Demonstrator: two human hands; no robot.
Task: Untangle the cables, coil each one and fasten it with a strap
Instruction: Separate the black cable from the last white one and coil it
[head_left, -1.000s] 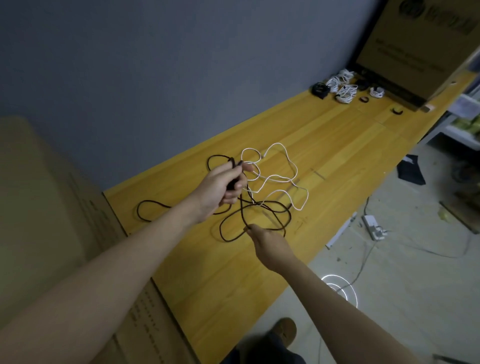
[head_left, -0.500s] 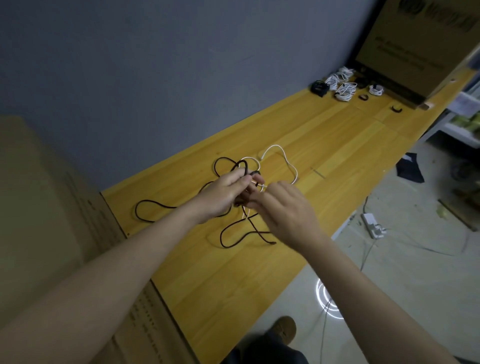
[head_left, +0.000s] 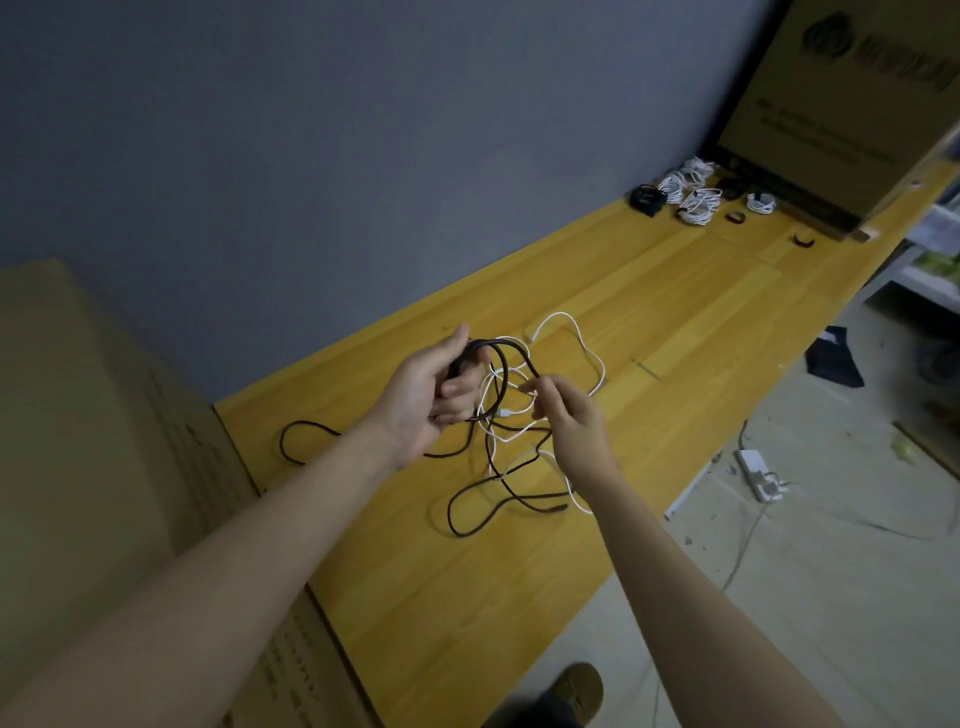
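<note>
A black cable (head_left: 470, 506) and a white cable (head_left: 582, 338) lie tangled on the yellow wooden table (head_left: 675, 312). My left hand (head_left: 431, 389) is raised above the table and grips a few black loops. My right hand (head_left: 571, 415) pinches the black cable just right of those loops, among white strands. The black cable's tail runs left across the table to a curve near the cardboard box. Part of the white cable is hidden behind my right hand.
Coiled white cables (head_left: 696, 195), a black coil (head_left: 647, 199) and loose straps (head_left: 802, 240) lie at the far end by a big cardboard box (head_left: 841, 104). Another cardboard box (head_left: 104, 467) stands at my left. A power strip (head_left: 758, 470) lies on the floor.
My right hand came up from the table's front edge to the loops, feeding black cable into my left hand. The left hand turned palm-up and holds more loops.
</note>
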